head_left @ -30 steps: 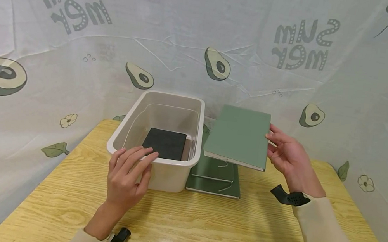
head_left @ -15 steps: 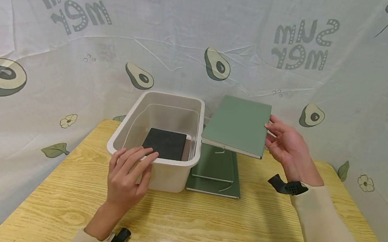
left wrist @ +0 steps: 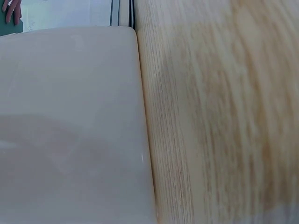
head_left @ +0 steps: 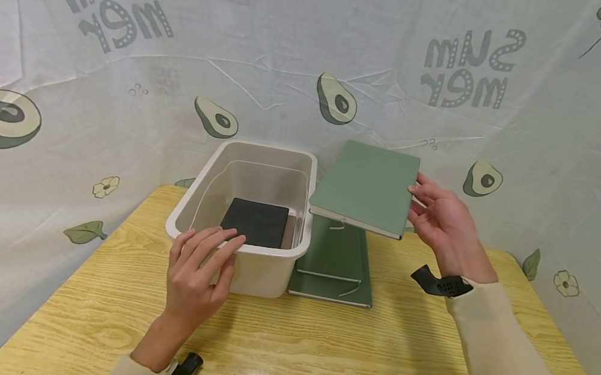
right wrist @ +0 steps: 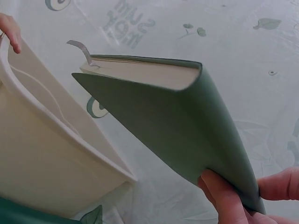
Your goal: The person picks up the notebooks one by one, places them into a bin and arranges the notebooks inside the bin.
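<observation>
Up and right of the bin, the right hand pinches the tilted green book by its spine, calling for a firm hold, while the left hand rests relaxed on the near rim.

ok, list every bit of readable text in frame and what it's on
"sum mer", stacked and mirrored: backdrop cloth, upper left and upper right in the head view; also in the right wrist view
Too faint to read: small grey print below the left "sum mer"
No lettering visible: held green book, black book, bin
</observation>
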`<state>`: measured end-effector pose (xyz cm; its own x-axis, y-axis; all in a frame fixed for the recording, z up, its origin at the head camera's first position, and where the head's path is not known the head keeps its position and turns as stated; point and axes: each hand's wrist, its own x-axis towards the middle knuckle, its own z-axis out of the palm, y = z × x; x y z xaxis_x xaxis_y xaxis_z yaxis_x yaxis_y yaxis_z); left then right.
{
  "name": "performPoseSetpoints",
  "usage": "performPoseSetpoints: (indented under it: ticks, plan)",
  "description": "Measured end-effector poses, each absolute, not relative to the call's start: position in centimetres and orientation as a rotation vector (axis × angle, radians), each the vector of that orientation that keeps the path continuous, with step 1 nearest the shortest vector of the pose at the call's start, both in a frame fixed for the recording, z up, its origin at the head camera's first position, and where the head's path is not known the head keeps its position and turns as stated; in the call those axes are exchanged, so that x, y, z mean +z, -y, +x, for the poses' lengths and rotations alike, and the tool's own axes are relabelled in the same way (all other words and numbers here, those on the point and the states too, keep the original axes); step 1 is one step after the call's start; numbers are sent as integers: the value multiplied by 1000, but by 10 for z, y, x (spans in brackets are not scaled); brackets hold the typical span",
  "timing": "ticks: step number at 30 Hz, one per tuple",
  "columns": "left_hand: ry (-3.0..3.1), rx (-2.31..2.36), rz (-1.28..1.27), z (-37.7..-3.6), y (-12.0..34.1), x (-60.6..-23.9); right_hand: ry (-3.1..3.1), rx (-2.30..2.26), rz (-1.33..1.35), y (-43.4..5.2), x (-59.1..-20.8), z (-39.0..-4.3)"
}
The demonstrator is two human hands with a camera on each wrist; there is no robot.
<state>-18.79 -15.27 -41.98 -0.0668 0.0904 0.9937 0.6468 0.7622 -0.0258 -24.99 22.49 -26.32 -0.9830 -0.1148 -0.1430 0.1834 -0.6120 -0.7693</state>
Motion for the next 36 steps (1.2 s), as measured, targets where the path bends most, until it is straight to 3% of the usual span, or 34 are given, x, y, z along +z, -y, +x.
performPoseSetpoints:
  ticks: [36]
  plan:
    - [1596,-523,-617,-187,153,-419,-1563,-2587,104,-145,-281,-282]
